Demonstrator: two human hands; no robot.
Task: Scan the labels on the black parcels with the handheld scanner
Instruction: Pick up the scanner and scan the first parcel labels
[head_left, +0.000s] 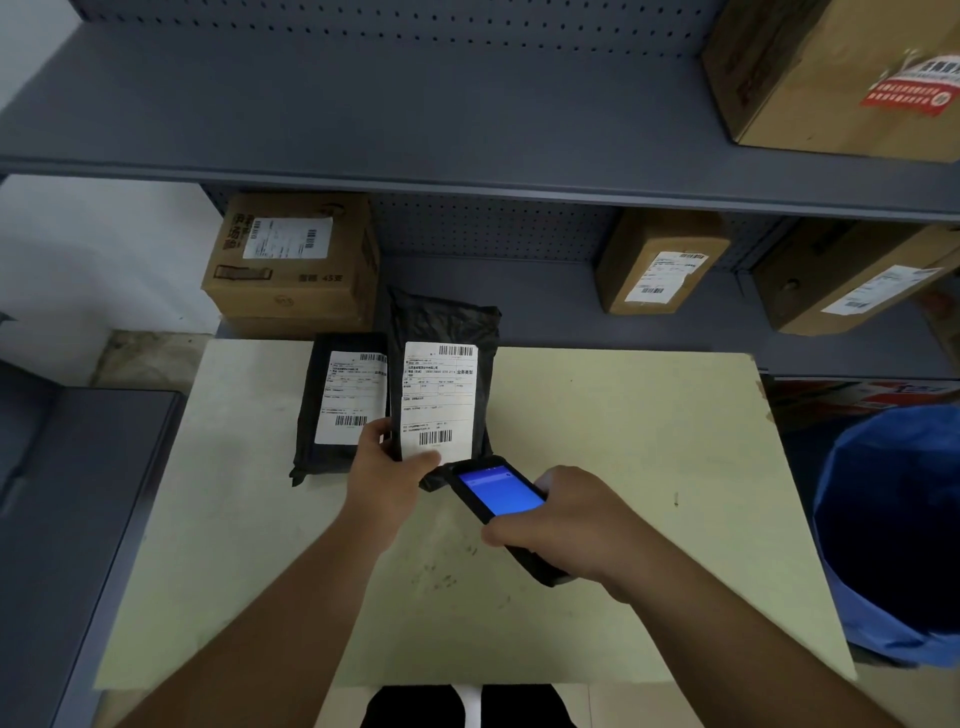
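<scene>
Two black parcels sit at the far edge of your pale table (623, 467): your left hand (387, 467) pinches the right parcel (447, 322) upright by its label (439, 395), the left parcel (332, 400) just beside it. Your right hand (566, 519) grips one scanner (496, 493), screen blue. Five cardboard boxes line grey shelves (467, 182).

The brown cardboard box (291, 260) on the lower shelf bears printed "45" near its bottom edge beside characters too blurred to read. The white shipping labels (439, 400) on the black plastic parcels carry barcodes and fine print, illegible here. The red-and-white sticker (914, 83) on the upper cardboard box is unreadable.
</scene>
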